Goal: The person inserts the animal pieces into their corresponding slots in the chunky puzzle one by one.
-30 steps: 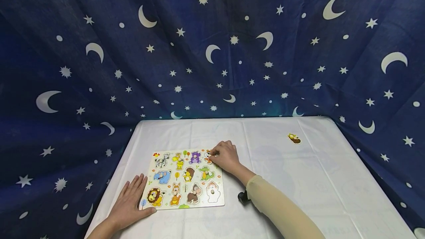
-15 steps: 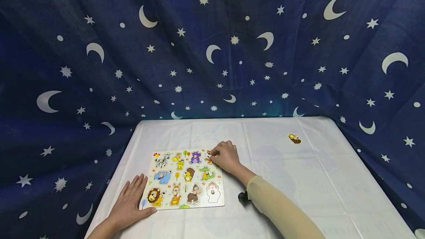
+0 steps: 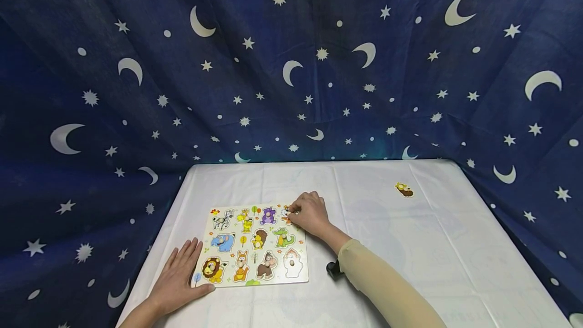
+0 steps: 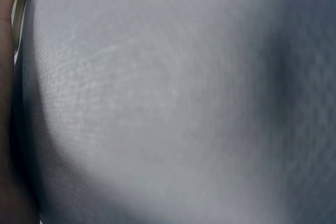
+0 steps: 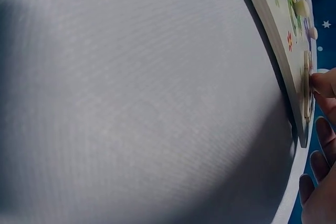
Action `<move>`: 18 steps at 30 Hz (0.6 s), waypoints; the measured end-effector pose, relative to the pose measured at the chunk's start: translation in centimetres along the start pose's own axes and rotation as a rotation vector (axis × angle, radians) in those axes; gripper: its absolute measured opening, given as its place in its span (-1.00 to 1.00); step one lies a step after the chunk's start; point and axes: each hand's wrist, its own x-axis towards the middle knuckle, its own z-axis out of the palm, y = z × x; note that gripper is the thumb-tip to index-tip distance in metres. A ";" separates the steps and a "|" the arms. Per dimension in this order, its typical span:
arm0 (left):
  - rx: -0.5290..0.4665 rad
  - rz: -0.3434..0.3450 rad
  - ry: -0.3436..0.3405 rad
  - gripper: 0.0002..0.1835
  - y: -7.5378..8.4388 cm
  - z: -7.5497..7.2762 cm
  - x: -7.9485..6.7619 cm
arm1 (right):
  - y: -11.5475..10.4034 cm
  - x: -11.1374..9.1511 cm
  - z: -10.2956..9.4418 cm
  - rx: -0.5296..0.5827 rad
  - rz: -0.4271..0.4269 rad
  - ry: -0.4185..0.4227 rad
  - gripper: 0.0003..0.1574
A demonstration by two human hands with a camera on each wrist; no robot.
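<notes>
A wooden animal puzzle board [image 3: 255, 247] lies on the white-covered table, with knobbed animal pieces in it. My left hand [image 3: 179, 280] rests with straight fingers along its left edge, thumb over the near left corner. At the far right corner, my right hand [image 3: 312, 215] pinches a small tiger piece [image 3: 285, 215], partly hidden by the fingers. In the right wrist view this piece [image 5: 306, 85] stands slightly proud of the board's surface. The near right spot holds a pale figure outline [image 3: 292, 263]. The left wrist view shows mostly blurred cloth and a strip of hand.
A loose yellow-and-brown animal piece [image 3: 404, 190] lies at the far right of the table [image 3: 410, 257]. A small black object [image 3: 334, 270] sits by the right forearm. Behind the table hangs a dark blue curtain [image 3: 255, 85] with moons and stars.
Almost nothing differs. The right hand stays at the same corner with the tiger piece, shifting only very slightly; the left hand has not moved.
</notes>
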 end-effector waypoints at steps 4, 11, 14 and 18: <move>0.002 -0.004 -0.009 0.29 0.0 0.0 0.0 | -0.1 0.0 -0.1 0.004 -0.006 0.003 -0.92; -0.009 -0.022 -0.028 0.29 0.2 -0.2 0.1 | 0.1 0.1 0.1 0.001 0.012 -0.002 -0.94; -0.012 -0.018 -0.024 0.29 0.1 -0.2 0.0 | 0.1 0.1 0.1 -0.002 0.021 -0.009 -0.93; -0.017 -0.011 -0.014 0.28 0.3 -0.3 0.1 | 0.0 0.0 0.0 -0.003 0.025 -0.015 -0.91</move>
